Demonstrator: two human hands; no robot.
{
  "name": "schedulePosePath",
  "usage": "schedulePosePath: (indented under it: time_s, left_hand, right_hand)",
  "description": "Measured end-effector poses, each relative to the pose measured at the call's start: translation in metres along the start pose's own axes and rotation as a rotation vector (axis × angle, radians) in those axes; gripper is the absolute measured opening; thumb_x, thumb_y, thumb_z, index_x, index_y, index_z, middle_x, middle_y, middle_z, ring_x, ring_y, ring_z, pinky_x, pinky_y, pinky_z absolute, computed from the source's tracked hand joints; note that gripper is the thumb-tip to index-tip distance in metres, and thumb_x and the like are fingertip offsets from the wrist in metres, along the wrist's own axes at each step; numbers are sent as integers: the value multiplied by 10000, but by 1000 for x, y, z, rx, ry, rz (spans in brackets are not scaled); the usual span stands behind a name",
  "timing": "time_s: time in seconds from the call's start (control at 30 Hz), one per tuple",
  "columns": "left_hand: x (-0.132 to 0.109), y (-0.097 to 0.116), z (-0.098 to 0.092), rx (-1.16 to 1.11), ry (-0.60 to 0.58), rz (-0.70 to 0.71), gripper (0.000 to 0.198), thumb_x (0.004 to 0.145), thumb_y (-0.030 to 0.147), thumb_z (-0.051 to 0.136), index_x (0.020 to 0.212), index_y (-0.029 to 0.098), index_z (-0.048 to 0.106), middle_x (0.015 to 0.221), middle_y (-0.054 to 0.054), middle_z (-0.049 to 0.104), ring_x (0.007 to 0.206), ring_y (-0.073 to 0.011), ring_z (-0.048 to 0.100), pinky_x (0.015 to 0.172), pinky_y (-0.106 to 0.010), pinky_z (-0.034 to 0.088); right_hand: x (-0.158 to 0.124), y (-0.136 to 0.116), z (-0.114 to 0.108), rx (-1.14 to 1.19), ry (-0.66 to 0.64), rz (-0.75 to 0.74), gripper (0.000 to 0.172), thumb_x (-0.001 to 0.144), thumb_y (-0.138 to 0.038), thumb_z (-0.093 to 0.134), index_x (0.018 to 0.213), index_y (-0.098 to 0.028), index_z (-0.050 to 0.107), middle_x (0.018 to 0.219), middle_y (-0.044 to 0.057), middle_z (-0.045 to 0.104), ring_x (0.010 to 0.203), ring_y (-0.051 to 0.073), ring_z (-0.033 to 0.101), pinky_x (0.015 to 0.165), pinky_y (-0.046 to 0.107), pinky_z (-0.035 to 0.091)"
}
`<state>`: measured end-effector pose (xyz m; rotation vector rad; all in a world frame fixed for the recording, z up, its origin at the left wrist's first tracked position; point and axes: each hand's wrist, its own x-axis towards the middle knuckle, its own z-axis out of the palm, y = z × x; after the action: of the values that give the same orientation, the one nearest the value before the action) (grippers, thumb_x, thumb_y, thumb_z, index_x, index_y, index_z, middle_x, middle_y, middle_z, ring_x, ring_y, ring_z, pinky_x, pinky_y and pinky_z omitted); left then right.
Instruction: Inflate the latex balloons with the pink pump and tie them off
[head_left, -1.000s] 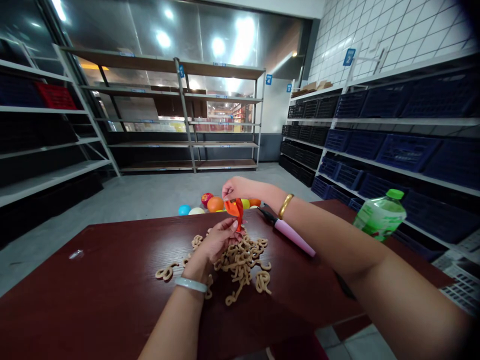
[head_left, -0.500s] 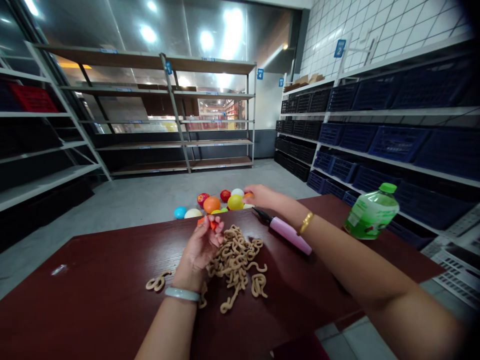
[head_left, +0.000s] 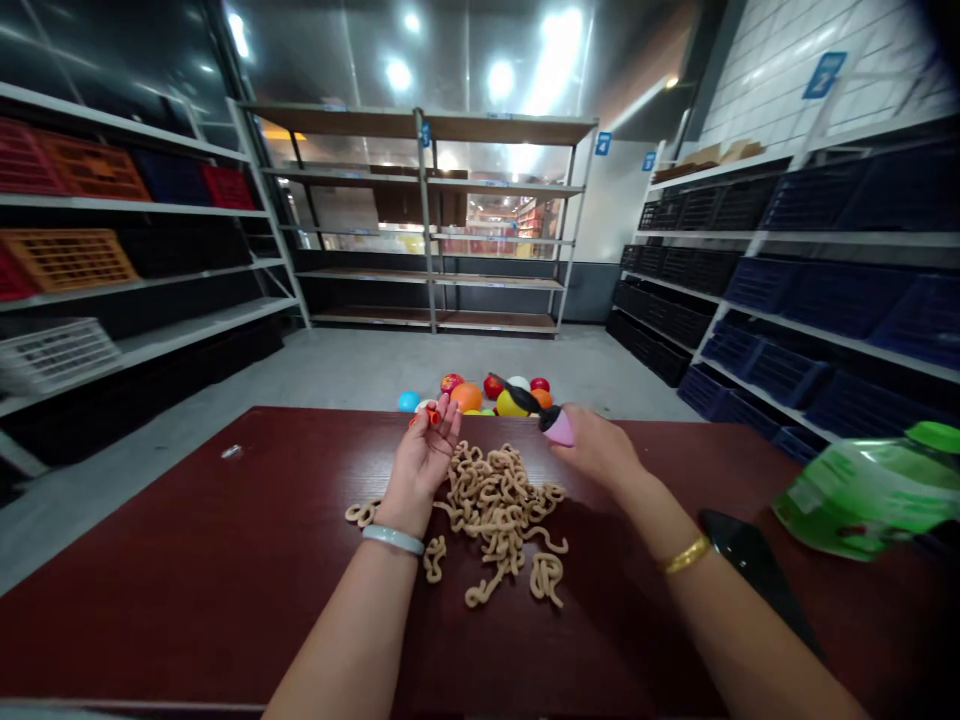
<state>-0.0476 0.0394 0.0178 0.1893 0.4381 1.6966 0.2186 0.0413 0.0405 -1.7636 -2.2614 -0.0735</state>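
Observation:
My left hand (head_left: pixel 424 462) pinches a small limp orange balloon (head_left: pixel 430 416) between its fingertips, above the left edge of a pile of tan uninflated balloons (head_left: pixel 499 505) on the dark red table (head_left: pixel 187 560). My right hand (head_left: pixel 596 450) is wrapped round a pink hand pump (head_left: pixel 555 424) whose black nozzle (head_left: pixel 517 397) points up and to the left, towards the left hand. The two hands are a short way apart over the pile.
Several inflated coloured balloons (head_left: pixel 480 395) lie on the grey floor beyond the table's far edge. A green plastic bottle (head_left: pixel 870 495) stands at the right, with a black phone (head_left: pixel 750 560) beside my right forearm. Metal shelves with crates line both sides and the back.
My right hand let go of the orange balloon, reached right and picked the pink pump up off the table. My left hand kept the balloon. The view swung to the left.

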Motion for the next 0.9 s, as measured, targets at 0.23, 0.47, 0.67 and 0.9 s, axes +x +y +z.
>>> schedulePosePath:
  time_s: [0.23, 0.47, 0.67, 0.9]
  left_hand:
    - [-2, -7, -1, 62, 28, 73, 235, 1015, 207, 493, 846, 134, 638, 978, -112, 761, 893, -180, 743, 836, -309, 591]
    - [-1, -24, -6, 193, -59, 108, 111, 931, 230, 658, 878, 132, 660, 951, -107, 755, 931, -203, 733, 875, -334, 576]
    - [-1, -32, -14, 323, -101, 136, 160, 898, 288, 710, 945, 144, 659, 981, -101, 758, 907, -181, 734, 805, -280, 571]
    - [-11, -48, -8, 387, -181, 151, 253, 839, 340, 776, 948, 146, 656, 1009, -104, 760, 937, -172, 724, 901, -284, 542]
  right_hand:
    - [-20, -49, 28, 21, -47, -156, 481, 848, -614, 588, 1134, -227, 582, 1071, 95, 701, 958, 296, 684, 722, 361, 459]
    - [-18, -40, 34, 57, -47, -167, 473, 825, -612, 614, 1105, -232, 592, 1054, 88, 708, 942, 305, 686, 694, 369, 463]
    - [-21, -39, 31, 101, -50, -142, 422, 828, -574, 628, 1074, -234, 586, 1066, 86, 713, 954, 287, 686, 709, 340, 448]
    - [-23, -38, 30, 134, -74, -146, 424, 824, -581, 643, 1062, -235, 585, 1039, 76, 714, 933, 279, 690, 711, 345, 452]
